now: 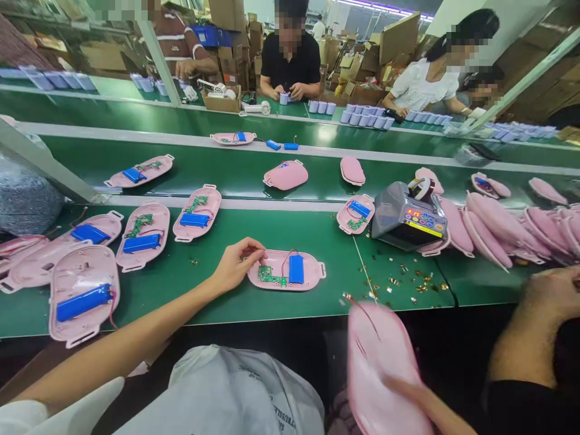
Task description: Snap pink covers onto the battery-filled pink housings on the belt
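My left hand point(239, 263) pinches the left end of an open pink shell point(310, 275) lying flat on the green bench. Inside that shell are a green circuit board point(270, 276) at the left and an upright blue battery point(296, 269) at the right, with a thin red wire near it. At the lower right, my right hand point(401, 386) is blurred and partly hidden against a large pink shell cover point(380, 356), which it holds over the bench's front edge. Red wires hang across the top of this cover.
Several open shells with batteries point(142, 243) lie at the left. A grey tape dispenser point(399, 220) stands right of centre, beside piled pink shells point(498, 226). Small scraps point(421, 284) litter the bench. A co-worker's arm point(521, 338) is at the right; people sit across the belt.
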Demonstrator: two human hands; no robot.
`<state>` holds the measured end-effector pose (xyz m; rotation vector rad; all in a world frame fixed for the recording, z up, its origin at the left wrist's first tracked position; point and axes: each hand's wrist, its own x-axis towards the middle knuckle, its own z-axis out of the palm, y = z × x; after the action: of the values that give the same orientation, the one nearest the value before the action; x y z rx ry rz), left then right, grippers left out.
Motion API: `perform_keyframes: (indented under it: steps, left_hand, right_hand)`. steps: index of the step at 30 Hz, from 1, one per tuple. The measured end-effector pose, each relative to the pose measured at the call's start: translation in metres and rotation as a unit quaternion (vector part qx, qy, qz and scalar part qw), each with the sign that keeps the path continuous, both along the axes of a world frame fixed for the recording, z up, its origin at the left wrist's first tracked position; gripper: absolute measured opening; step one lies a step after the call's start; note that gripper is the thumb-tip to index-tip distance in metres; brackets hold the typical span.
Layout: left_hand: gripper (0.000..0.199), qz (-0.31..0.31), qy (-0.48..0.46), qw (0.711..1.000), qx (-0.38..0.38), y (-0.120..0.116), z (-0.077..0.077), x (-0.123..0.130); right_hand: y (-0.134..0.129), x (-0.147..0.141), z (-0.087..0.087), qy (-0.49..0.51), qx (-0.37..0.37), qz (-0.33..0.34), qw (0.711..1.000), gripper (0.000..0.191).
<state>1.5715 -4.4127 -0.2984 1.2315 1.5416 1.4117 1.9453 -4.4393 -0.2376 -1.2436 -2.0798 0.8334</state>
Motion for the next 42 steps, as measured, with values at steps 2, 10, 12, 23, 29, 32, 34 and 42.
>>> perform_keyframes:
  steps: [2, 10, 12, 23, 29, 32, 34, 42]
  left_hand:
    - [0.028, 0.010, -0.064, 0.998, 0.002, -0.003, 0.001, -0.003]
    - [0.012, 0.044, 0.022, 0.995, 0.087, -0.015, 0.009, -0.006]
    - [0.011, 0.063, 0.130, 0.980, 0.137, -0.017, 0.013, -0.005]
    - [0.015, 0.069, 0.016, 0.983, 0.167, -0.006, 0.000, 0.008]
    - [0.030, -0.031, -0.169, 0.984, 0.037, -0.001, 0.000, 0.005]
    - [0.029, -0.037, -0.163, 0.985, 0.037, -0.002, 0.002, 0.007]
    - [0.031, -0.035, -0.170, 0.984, 0.030, -0.002, 0.002, 0.007]
    - [0.021, -0.034, 0.008, 0.999, -0.025, 0.002, 0.005, -0.005]
  right_hand:
    - [0.031, -0.034, 0.002, -0.038, -0.009, 0.074, 0.997, 0.031]
    - [0.137, -0.141, -0.007, -0.100, 0.090, 0.205, 0.969, 0.023]
    - [0.139, -0.146, 0.002, -0.133, 0.125, 0.227, 0.957, 0.031]
    - [0.136, -0.179, 0.034, -0.080, 0.123, 0.260, 0.954, 0.026]
    - [0.145, -0.198, 0.024, -0.125, 0.080, 0.223, 0.963, 0.033]
    - [0.140, -0.220, 0.020, -0.211, 0.086, 0.236, 0.944, 0.027]
    - [0.139, -0.232, 0.016, -0.246, 0.081, 0.249, 0.933, 0.022]
    - [0.141, -0.234, 0.007, -0.086, 0.024, 0.220, 0.971, 0.015]
